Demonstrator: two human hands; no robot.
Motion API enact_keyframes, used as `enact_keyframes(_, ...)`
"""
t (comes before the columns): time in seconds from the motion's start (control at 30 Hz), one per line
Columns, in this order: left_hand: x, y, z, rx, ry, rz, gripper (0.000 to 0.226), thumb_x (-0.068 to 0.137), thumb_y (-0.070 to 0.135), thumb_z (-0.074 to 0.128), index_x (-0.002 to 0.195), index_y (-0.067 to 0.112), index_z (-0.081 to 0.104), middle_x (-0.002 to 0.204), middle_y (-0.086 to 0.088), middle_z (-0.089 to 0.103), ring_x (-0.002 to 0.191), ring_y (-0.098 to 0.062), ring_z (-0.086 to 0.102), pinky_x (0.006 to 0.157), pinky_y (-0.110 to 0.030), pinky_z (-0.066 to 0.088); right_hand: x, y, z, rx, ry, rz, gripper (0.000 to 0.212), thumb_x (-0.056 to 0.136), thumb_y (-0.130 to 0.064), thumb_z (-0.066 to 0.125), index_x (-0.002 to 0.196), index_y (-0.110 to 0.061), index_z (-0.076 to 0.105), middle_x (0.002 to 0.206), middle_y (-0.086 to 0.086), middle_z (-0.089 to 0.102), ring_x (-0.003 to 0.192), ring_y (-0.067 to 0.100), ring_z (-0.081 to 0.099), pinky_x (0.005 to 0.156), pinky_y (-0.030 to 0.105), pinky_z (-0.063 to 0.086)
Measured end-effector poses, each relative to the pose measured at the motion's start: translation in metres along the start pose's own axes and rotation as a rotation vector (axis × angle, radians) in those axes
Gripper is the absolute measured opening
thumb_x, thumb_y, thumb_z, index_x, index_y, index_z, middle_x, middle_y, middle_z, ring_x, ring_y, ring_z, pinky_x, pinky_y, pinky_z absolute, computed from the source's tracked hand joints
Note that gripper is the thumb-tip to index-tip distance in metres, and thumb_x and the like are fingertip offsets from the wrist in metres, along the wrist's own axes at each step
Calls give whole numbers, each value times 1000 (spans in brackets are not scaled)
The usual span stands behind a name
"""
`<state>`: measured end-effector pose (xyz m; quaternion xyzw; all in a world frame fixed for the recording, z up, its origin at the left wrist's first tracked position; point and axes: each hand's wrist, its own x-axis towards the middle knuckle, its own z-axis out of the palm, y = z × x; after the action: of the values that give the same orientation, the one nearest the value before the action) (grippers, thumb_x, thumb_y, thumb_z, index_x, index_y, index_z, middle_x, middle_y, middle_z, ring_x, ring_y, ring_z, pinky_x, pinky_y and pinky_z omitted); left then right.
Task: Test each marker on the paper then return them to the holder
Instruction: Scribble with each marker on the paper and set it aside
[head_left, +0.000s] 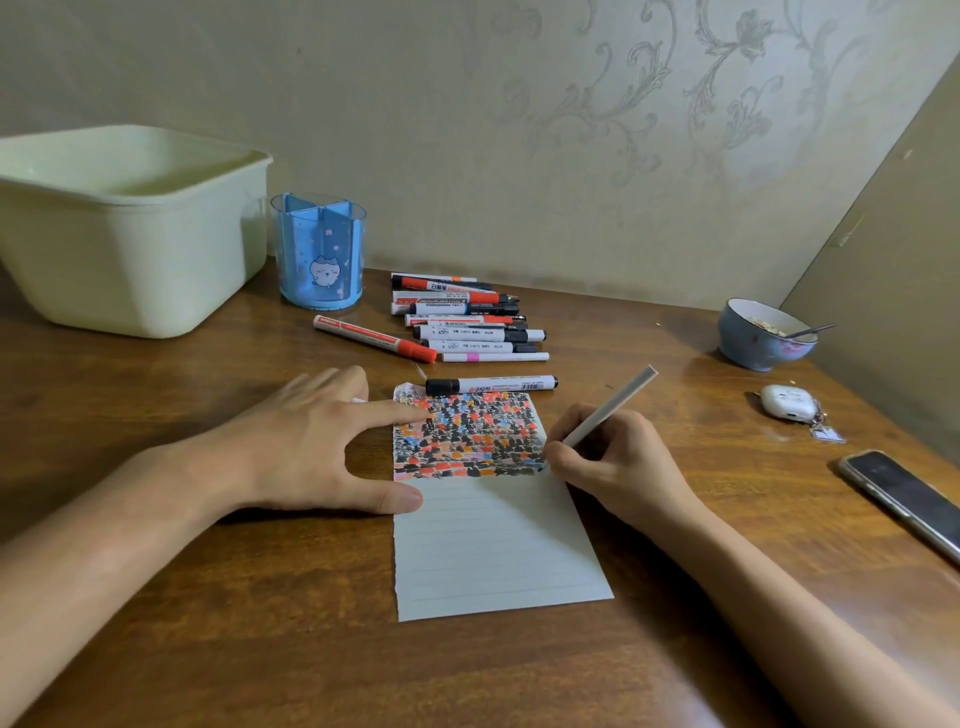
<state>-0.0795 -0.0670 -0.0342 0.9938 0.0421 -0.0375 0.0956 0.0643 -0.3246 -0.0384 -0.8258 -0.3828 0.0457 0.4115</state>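
A lined sheet of paper (493, 545) lies on the wooden table, its upper part covered in red, black, blue and orange marks. My right hand (613, 462) grips a white marker (610, 408), tip down at the right edge of the marked patch. My left hand (311, 441) lies spread, with the forefinger and thumb pressing the paper's left edge. A black-capped marker (491, 385) lies just above the paper. A red marker (375, 338) and a pile of several markers (467, 317) lie behind it. The blue divided holder (319, 249) stands empty at the back.
A large pale green plastic tub (124, 228) stands at the back left. On the right are a blue bowl with a spoon (766, 335), a white earbud case with a keyring (787, 402) and a phone (904, 499). A wall panel closes off the right side.
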Motion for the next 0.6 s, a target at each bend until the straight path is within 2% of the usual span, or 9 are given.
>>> enact_keyframes(0.13,0,-1,1,3,1,2,104,47,106,22,143,65,17,98,23,29,95,2,34,85,-27,36,1,1,1,-6,-10,-4,16,85,-12,72,72,-21,69,71,0,70,70,18,66,60,24,55)
enact_keyframes(0.27,0,-1,2,6,20,8,105,48,106,22,144,64,19,97,21,30,95,1,35,90,-28,38,0,0,1,5,5,-2,19,85,-10,71,70,-21,68,67,-2,68,62,8,61,56,17,49)
enact_keyframes(0.37,0,-1,1,7,10,3,104,48,106,22,143,65,19,98,20,31,95,0,36,92,-30,40,-1,-1,1,10,-18,-5,18,85,-10,71,71,-21,69,70,0,70,67,17,65,58,19,52)
enact_keyframes(0.6,0,0,1,2,2,-3,105,46,107,22,143,66,17,97,21,30,94,-1,36,89,-29,40,0,0,0,0,1,-4,17,85,-11,71,72,-21,69,70,0,70,66,11,64,58,17,51)
